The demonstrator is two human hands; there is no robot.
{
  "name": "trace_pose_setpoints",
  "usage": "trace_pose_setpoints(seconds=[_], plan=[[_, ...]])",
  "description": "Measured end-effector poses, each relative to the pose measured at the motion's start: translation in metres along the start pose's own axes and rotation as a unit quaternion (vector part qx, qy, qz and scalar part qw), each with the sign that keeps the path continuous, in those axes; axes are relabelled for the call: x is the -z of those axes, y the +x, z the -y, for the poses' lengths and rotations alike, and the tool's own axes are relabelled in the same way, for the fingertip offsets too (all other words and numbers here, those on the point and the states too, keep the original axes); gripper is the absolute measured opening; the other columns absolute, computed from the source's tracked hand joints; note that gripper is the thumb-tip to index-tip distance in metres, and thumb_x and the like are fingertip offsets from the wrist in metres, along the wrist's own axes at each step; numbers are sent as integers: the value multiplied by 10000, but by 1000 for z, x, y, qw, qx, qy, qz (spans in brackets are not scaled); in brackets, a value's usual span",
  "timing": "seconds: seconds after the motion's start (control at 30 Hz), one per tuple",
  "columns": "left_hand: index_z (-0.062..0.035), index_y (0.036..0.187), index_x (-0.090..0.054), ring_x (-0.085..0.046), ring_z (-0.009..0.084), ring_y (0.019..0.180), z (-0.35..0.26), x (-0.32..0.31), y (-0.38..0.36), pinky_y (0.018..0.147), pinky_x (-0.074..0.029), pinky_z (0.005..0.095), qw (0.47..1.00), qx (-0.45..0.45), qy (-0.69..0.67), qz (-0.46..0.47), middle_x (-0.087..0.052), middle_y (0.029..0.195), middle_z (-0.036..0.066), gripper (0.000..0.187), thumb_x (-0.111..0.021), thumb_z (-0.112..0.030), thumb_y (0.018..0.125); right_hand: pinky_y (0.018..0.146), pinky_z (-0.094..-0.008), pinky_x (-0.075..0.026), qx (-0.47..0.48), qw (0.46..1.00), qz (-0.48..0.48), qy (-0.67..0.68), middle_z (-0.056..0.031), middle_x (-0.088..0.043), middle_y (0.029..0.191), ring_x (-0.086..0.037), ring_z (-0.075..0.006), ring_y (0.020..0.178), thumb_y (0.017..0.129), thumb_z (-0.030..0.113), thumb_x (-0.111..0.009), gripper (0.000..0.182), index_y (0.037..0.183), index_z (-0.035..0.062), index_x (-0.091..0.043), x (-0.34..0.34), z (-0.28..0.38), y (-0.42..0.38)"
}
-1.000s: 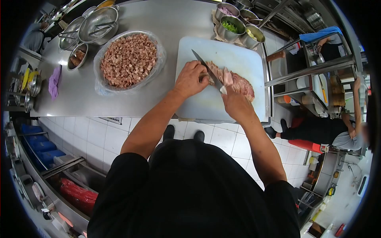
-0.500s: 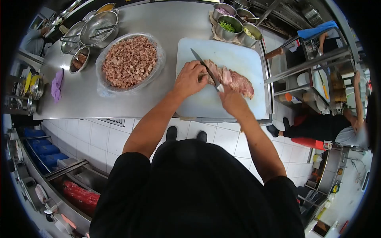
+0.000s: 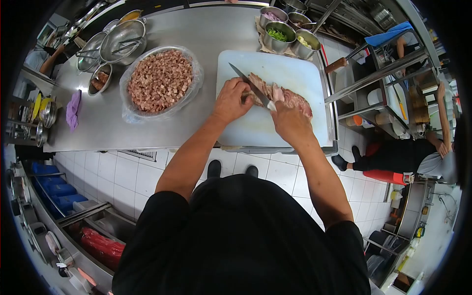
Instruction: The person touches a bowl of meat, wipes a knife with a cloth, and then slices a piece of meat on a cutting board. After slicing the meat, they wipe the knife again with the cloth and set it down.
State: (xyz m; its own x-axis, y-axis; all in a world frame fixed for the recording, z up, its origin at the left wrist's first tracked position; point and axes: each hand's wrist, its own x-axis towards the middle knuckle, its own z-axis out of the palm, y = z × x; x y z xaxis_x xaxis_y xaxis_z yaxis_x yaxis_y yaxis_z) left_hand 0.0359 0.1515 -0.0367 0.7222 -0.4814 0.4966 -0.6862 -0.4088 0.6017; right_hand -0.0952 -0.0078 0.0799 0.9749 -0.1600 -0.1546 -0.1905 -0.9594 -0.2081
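Note:
On a pale cutting board (image 3: 255, 130) lies a piece of sliced meat (image 3: 296, 102). My right hand (image 3: 292, 123) is closed on the white handle of a knife (image 3: 248, 81), whose dark blade points up and left across the meat. Left of the blade, my left hand (image 3: 231, 101) has its fingers curled on the meat's left end. A large bowl lined with clear plastic (image 3: 197, 78) stands left of the board, filled with diced meat (image 3: 160, 81).
Steel pots (image 3: 279, 45) of cut vegetables stand behind the board. Metal bowls (image 3: 122, 39) and a purple cloth (image 3: 73, 110) are at the left. A metal rack (image 3: 378, 76) stands at the right, with a person (image 3: 408, 152) beyond.
The whole view has shifted slightly. My left hand remains at the meat's left end and my right hand still holds the knife, its blade now a little flatter across the meat.

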Motion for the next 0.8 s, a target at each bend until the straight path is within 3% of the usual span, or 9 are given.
trace_pose_setpoints(seconds=[0.07, 0.17, 0.37, 0.57, 0.67, 0.8], plan=[[-81, 1028, -625, -551, 342, 1147, 1, 0, -1, 968, -496, 430, 1000, -5, 2, -12, -568, 1210, 129, 290, -731, -130, 763, 783, -568, -522, -3, 1000, 13, 1, -282, -694, 894, -679, -475, 856, 1004, 287, -519, 316, 1178, 24, -542, 9, -2, -13], [-78, 1011, -627, -559, 347, 1136, 2, 0, 1, 972, -492, 428, 1000, -16, -2, -20, -578, 1203, 132, 275, -732, -128, 762, 783, -568, -522, -63, 991, 112, -29, -287, -691, 913, -678, -473, 876, 1009, 286, -512, 320, 1202, 31, -533, 32, 1, -29], [-79, 1015, -630, -564, 352, 1126, 5, 0, 6, 980, -484, 431, 1000, -8, -9, -7, -589, 1194, 144, 277, -733, -129, 762, 788, -556, -533, 0, 998, 62, 13, -268, -701, 942, -693, -441, 896, 1007, 245, -511, 292, 1161, 0, -546, -3, -2, 10], [-83, 1005, -626, -565, 349, 1123, 3, 5, 7, 985, -481, 426, 1000, -2, -8, 15, -594, 1202, 145, 268, -736, -138, 767, 824, -565, -517, -24, 992, 123, 11, -264, -700, 955, -681, -444, 932, 1010, 245, -502, 308, 1159, -20, -546, 24, -5, -7], [-84, 1012, -622, -565, 344, 1126, 3, 4, 7, 984, -482, 422, 1000, -3, -15, 9, -594, 1201, 142, 275, -739, -146, 771, 774, -556, -522, -5, 993, 115, 26, -311, -678, 944, -668, -480, 890, 1007, 253, -508, 371, 1252, -27, -515, 1, -19, -3], [-87, 1034, -617, -569, 339, 1126, 2, 2, 10, 970, -492, 421, 1000, -15, -13, -6, -595, 1192, 134, 287, -732, -149, 779, 723, -545, -524, 42, 998, 6, 48, -302, -682, 920, -670, -483, 826, 1009, 266, -505, 419, 1252, -75, -493, -58, -24, 27]])
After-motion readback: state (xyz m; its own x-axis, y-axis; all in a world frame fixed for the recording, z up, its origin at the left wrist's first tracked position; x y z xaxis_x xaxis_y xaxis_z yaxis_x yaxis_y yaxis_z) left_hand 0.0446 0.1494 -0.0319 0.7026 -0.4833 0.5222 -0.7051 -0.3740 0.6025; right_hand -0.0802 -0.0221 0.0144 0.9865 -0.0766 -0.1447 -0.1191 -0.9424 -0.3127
